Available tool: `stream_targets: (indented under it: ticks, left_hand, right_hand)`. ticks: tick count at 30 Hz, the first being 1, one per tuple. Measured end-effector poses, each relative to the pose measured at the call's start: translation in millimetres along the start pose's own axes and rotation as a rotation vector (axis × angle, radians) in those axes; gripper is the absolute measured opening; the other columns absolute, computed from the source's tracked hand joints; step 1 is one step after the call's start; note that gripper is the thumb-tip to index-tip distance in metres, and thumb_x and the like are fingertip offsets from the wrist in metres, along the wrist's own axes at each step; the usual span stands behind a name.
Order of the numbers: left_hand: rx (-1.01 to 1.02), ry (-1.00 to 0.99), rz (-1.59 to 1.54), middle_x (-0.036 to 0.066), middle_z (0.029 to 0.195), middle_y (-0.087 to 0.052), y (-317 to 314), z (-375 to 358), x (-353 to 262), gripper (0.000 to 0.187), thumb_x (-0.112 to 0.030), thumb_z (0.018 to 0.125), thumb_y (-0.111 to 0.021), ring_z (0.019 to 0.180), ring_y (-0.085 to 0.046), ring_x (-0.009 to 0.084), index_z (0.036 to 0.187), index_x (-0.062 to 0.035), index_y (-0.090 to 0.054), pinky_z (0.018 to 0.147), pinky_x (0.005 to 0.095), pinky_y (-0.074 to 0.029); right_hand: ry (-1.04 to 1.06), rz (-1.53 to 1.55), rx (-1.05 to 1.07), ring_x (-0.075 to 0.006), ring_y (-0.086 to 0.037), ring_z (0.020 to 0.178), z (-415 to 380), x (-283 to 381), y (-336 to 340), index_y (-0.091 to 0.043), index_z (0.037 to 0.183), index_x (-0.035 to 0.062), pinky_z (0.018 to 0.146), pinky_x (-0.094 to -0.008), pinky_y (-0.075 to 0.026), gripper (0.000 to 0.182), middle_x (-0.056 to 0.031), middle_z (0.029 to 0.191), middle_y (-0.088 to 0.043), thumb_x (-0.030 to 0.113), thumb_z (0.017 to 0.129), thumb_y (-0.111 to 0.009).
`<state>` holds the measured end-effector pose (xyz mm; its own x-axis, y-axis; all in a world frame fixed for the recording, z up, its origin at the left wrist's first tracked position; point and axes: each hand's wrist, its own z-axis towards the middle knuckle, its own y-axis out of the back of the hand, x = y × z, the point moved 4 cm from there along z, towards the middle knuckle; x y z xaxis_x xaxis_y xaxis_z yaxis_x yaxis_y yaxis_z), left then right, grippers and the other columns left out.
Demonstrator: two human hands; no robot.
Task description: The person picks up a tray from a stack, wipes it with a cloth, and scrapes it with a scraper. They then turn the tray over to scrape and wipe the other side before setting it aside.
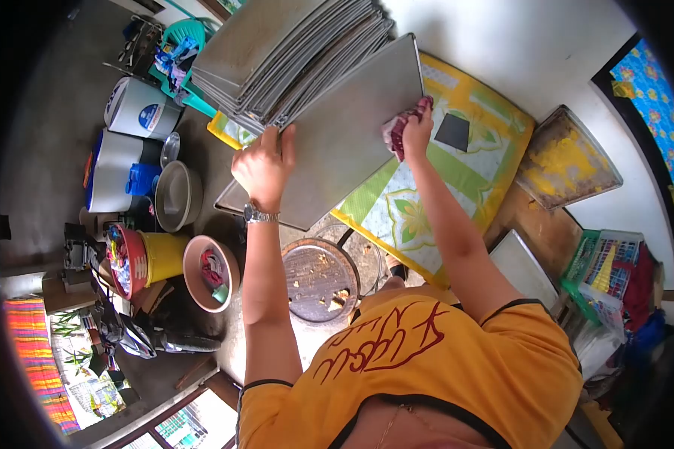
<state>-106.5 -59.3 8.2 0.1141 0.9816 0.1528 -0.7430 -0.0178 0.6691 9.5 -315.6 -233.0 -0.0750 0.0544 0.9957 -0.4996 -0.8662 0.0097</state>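
A flat grey metal baking tray point(344, 123) is held tilted in front of me. My left hand point(264, 168), with a watch on its wrist, is closed on the tray's left edge. A crumpled dark red and whitish cloth point(397, 136) is bunched in my right hand point(418, 133), which is closed around it at the tray's right edge. Just behind the held tray stands a tall stack of similar trays point(292, 56). Under them spreads a yellow, green and white patterned tablecloth point(408, 213), with a small dark square piece point(453, 132) lying on it.
Below the tray is a round wooden stool point(314, 288) with a worn top. Basins point(178, 196), a yellow bucket point(163, 256) and white tubs point(142, 108) stand at the left. On the right, a yellow-stained tray point(569, 161) leans by the wall near plastic baskets point(603, 273).
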Motion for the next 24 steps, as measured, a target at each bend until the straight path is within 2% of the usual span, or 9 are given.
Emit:
stream_targets:
  ticks: [2,5,8,10,15,20,21,23,24]
  left_hand:
    - [0.000,0.002,-0.012,0.006,0.048,-0.054,-1.7,1.1,1.3,0.030,-0.039,0.085,-0.069,0.039,-0.052,0.0264,0.067,-0.0160,-0.059,0.042,0.0355,-0.041]
    - [0.023,-0.007,0.011,0.005,0.048,-0.054,0.1,-2.7,1.2,0.031,-0.039,0.085,-0.069,0.039,-0.052,0.0256,0.067,-0.0159,-0.059,0.043,0.0351,-0.040]
    - [0.005,-0.007,0.027,0.002,0.048,-0.054,3.0,-1.6,-2.3,0.035,-0.039,0.086,-0.068,0.039,-0.053,0.0232,0.063,-0.0165,-0.054,0.044,0.0345,-0.041]
    - [-0.006,-0.002,0.030,0.001,0.048,-0.054,3.8,-3.8,-4.3,0.036,-0.039,0.086,-0.068,0.040,-0.054,0.0215,0.062,-0.0167,-0.052,0.045,0.0342,-0.041]
    - [-0.012,0.007,0.025,0.001,0.049,-0.054,7.5,-1.9,-7.8,0.035,-0.039,0.085,-0.069,0.041,-0.054,0.0215,0.062,-0.0164,-0.053,0.046,0.0338,-0.041]
    - [-0.012,0.013,0.006,0.001,0.049,-0.054,1.7,0.2,-1.2,0.035,-0.039,0.084,-0.069,0.041,-0.054,0.0221,0.062,-0.0164,-0.053,0.046,0.0343,-0.042]
    - [-0.011,0.015,0.008,0.001,0.048,-0.054,0.7,0.2,-0.2,0.036,-0.039,0.084,-0.069,0.041,-0.054,0.0223,0.062,-0.0164,-0.053,0.046,0.0344,-0.042]
    - [-0.011,0.021,0.024,0.002,0.048,-0.054,-0.5,-0.3,0.8,0.037,-0.040,0.084,-0.069,0.041,-0.054,0.0226,0.062,-0.0163,-0.052,0.046,0.0348,-0.042]
    - [-0.012,0.025,0.038,0.002,0.048,-0.054,-0.8,-0.3,0.8,0.037,-0.040,0.085,-0.068,0.041,-0.054,0.0227,0.062,-0.0162,-0.052,0.046,0.0349,-0.042]
  right_hand:
    - [0.140,-0.128,-0.037,-0.0371,-0.055,0.105,-14.3,56.3,-10.2,-0.050,0.135,0.0052,0.095,-0.0436,-0.042,0.050,-0.0192,0.114,-0.055,0.012,0.086,-0.048]
    - [0.400,-0.065,-0.108,-0.0378,-0.057,0.100,-10.2,142.5,-17.6,-0.051,0.133,0.0058,0.091,-0.0432,-0.044,0.048,-0.0189,0.107,-0.057,0.013,0.086,-0.047]
    - [0.352,-0.030,-0.026,-0.0357,-0.056,0.105,8.0,180.1,-15.7,-0.051,0.134,0.0069,0.096,-0.0403,-0.042,0.049,-0.0193,0.118,-0.057,0.015,0.086,-0.050]
    - [0.373,-0.171,-0.083,-0.0365,-0.058,0.104,7.2,176.5,-8.5,-0.050,0.134,0.0089,0.092,-0.0423,-0.045,0.048,-0.0169,0.116,-0.058,0.018,0.087,-0.049]
    - [0.150,-0.166,-0.114,-0.0353,-0.058,0.112,-3.4,77.6,4.8,-0.047,0.137,0.0105,0.095,-0.0439,-0.045,0.051,-0.0146,0.130,-0.056,0.022,0.087,-0.048]
    - [-0.149,-0.218,-0.213,-0.0405,-0.056,0.113,-27.2,-35.4,15.7,-0.050,0.134,0.0069,0.096,-0.0454,-0.044,0.050,-0.0183,0.126,-0.059,0.024,0.087,-0.045]
    - [-0.281,-0.239,-0.178,-0.0435,-0.056,0.112,-25.2,-52.2,18.8,-0.052,0.131,0.0028,0.097,-0.0462,-0.043,0.049,-0.0232,0.120,-0.061,0.022,0.086,-0.045]
    - [-0.192,-0.127,-0.208,-0.0309,-0.064,0.084,-10.9,-87.7,15.8,-0.059,0.111,-0.0027,0.081,-0.0400,-0.050,0.037,-0.0191,0.094,-0.066,0.021,0.086,-0.044]
    - [-0.250,0.003,-0.159,-0.0284,-0.063,0.080,-16.3,-95.6,11.3,-0.058,0.108,-0.0021,0.078,-0.0385,-0.051,0.034,-0.0173,0.091,-0.065,0.020,0.087,-0.044]
